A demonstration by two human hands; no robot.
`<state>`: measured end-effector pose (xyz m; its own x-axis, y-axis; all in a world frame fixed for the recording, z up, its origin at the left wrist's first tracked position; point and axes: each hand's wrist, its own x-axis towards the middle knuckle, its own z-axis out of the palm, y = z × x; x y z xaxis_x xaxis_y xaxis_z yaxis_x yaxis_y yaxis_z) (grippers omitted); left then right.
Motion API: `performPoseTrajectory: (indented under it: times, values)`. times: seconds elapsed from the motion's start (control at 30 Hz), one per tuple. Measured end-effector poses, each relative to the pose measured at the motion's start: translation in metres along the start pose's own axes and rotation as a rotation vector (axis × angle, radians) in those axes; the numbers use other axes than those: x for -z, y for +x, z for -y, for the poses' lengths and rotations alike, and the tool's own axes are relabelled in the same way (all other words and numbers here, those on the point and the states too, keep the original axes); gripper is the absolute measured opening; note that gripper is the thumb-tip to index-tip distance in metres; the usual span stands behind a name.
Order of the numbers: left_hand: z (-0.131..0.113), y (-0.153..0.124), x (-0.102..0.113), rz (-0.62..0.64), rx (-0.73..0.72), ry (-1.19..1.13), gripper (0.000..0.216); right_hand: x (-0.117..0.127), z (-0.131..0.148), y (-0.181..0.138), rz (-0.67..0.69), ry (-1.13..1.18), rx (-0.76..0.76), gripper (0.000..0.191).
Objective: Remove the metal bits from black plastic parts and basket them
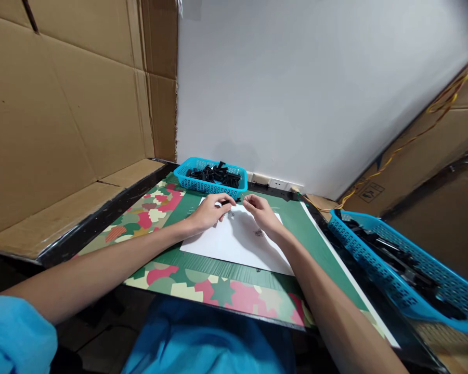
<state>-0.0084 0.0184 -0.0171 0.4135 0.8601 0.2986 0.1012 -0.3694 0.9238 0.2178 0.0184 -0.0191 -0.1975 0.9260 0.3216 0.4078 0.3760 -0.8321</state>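
Note:
Above a white sheet point(226, 244), my left hand point(211, 212) is closed around a small black part point(237, 200), whose end pokes out past the fingertips. My right hand point(260, 209) faces it a short way off, thumb and finger pinched together. Whatever the right fingers grip is too small to make out. On the sheet lies a little heap of tiny dark pieces point(259, 233) near the right wrist. A few more tiny bits point(231, 213) are under the left fingertips.
A blue basket point(214, 188) of black parts stands behind the hands, and a longer blue basket point(374, 270) with black pieces is at right. The green patterned mat point(218, 265) covers the table. Cardboard point(81, 78) walls the left; sockets point(276, 184) line the back wall.

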Motion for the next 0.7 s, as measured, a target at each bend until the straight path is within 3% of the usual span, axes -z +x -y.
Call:
performPoseTrajectory:
  times: [0.27,0.7]
  values:
    - [-0.003,-0.01,-0.004,0.139,0.071,-0.024,0.037,0.001,-0.006,-0.002,-0.126,-0.194,-0.046,0.027]
    - [0.006,-0.013,-0.009,0.174,0.168,-0.07,0.038,-0.005,0.0,-0.009,0.011,-0.37,-0.117,0.019]
